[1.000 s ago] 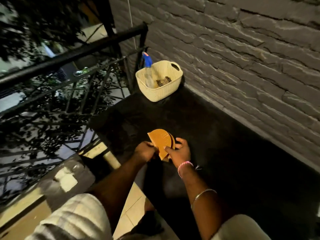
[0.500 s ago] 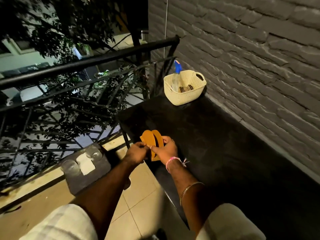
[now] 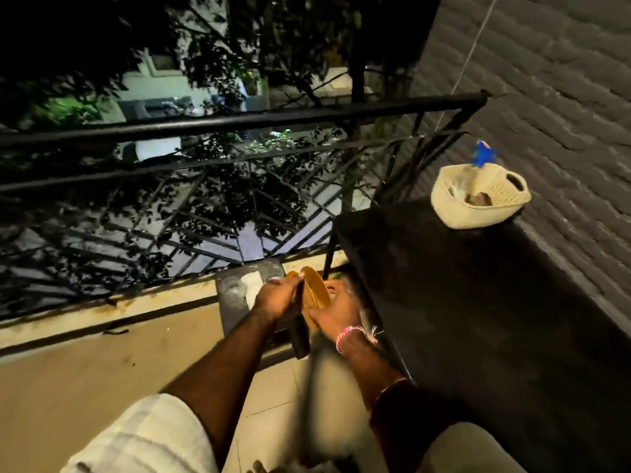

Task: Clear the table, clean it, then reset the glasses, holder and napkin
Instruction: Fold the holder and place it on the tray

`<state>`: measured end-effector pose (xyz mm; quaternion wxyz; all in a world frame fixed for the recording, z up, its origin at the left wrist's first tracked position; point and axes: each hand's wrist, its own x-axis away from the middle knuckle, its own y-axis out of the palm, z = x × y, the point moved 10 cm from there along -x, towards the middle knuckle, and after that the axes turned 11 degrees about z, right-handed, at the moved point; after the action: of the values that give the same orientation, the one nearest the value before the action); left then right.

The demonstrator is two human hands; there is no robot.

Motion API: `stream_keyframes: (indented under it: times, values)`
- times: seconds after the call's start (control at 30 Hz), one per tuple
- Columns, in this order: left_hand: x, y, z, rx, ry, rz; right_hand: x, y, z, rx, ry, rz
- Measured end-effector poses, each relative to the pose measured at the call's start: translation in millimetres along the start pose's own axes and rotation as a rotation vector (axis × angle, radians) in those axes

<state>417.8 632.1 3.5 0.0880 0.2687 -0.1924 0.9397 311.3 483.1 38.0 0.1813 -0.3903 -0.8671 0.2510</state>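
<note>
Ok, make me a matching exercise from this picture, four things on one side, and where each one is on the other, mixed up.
Things:
1. orange holder
2. cream basket
3. blue-topped spray bottle
4. white napkin

Places:
A. standing inside the basket
B. on the low grey stool by the railing
C. held in both hands
D. far corner of the black table, by the brick wall

Pairs: 1-C, 2-D, 3-A, 4-B

Both hands, left (image 3: 278, 298) and right (image 3: 336, 314), round an orange holder (image 3: 316, 293) beside the black table (image 3: 478, 302).
</note>
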Motion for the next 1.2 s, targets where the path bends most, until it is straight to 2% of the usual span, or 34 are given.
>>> stream_keyframes:
  times: [0.1, 0.23, 0.3, 0.4, 0.57, 0.7, 0.73, 0.9, 1.2]
  values:
    - [-5.3, -21.3, -6.2, 0.084, -0.046, -0.083, 11.8, 28.4, -22.1, 0.067, -0.072, -0.058]
    - [-14.3, -38.8, -21.9, -0.009, -0.065, -0.086, 23.5, 60.6, -35.0, 0.126, -0.156, -0.105]
    - [-25.5, -49.8, -35.8, -0.08, -0.098, -0.033, 26.4, 74.9, -36.7, 0.174, -0.195, -0.121]
    - [-50.1, -70.8, -41.7, -0.261, -0.056, 0.093, 25.6, 106.2, -35.8, 0.29, -0.238, -0.201]
    - [-78.5, -91.0, -40.8, -0.348, -0.082, 0.347, 2.8, 150.2, -23.0, 0.418, -0.286, -0.236]
    - [-95.9, -86.0, -42.0, -0.306, -0.117, 0.393, -19.1, 178.8, -3.7, 0.397, -0.206, -0.28]
    - [-123.1, -78.2, -43.7, -0.314, -0.122, 0.418, -40.2, 204.5, 11.5, 0.371, -0.177, -0.308]
    - [-181.6, -71.7, -53.1, -0.378, -0.125, 0.471, -77.2, 249.5, 17.6, 0.392, -0.191, -0.307]
    - [-289.1, -50.4, -93.7, -0.593, 0.015, 0.443, -119.9, 356.0, 83.9, 0.372, -0.051, -0.356]
